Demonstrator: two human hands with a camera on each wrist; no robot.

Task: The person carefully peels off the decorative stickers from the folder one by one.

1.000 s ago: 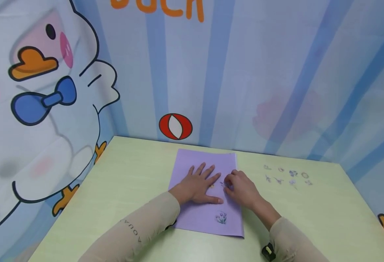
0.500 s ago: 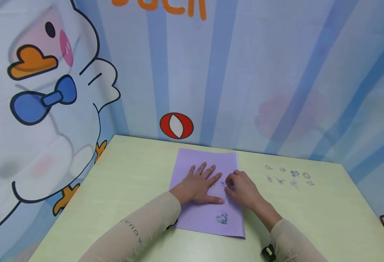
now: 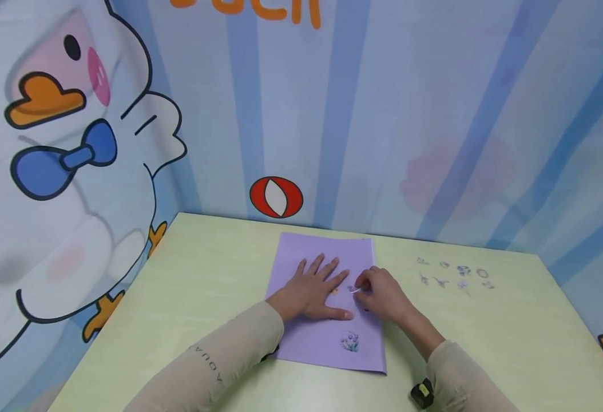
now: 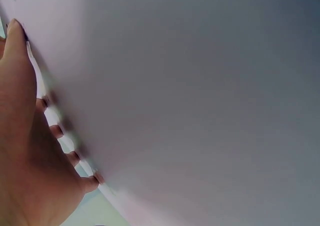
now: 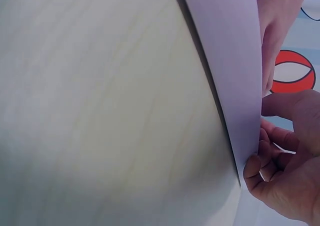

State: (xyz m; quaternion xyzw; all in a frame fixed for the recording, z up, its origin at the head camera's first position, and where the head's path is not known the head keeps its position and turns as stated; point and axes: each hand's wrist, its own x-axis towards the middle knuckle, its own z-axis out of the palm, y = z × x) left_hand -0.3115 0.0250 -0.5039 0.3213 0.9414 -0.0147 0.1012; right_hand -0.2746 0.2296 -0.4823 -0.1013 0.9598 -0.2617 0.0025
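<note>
A purple sheet (image 3: 312,352), which looks folded or stacked at its edge, lies in the middle of the table. My left hand (image 3: 314,293) rests flat on it with the fingers spread. Beside its fingertips, my right hand (image 3: 381,294) pinches a small clear flower sticker (image 3: 353,289) between thumb and curled forefinger; the sticker's near edge shows whitish. A yellow spot (image 3: 334,291) peeks out by the left palm. Lower on the sheet is a purple flower cluster with green leaves (image 3: 350,342). In the right wrist view, the right fingers (image 5: 252,168) sit at the sheet's edge, and the sticker is hidden.
Several small flower stickers (image 3: 463,270), one a ring-shaped wreath (image 3: 482,273), lie in two rows on the pale table (image 3: 487,337) to the right. A printed cloth backdrop (image 3: 301,114) stands along the table's back and sides.
My right fingers have shifted slightly on the sticker, whose edge now shows whitish and raised. A small dark bit shows below the right hand. My left hand stays put.
</note>
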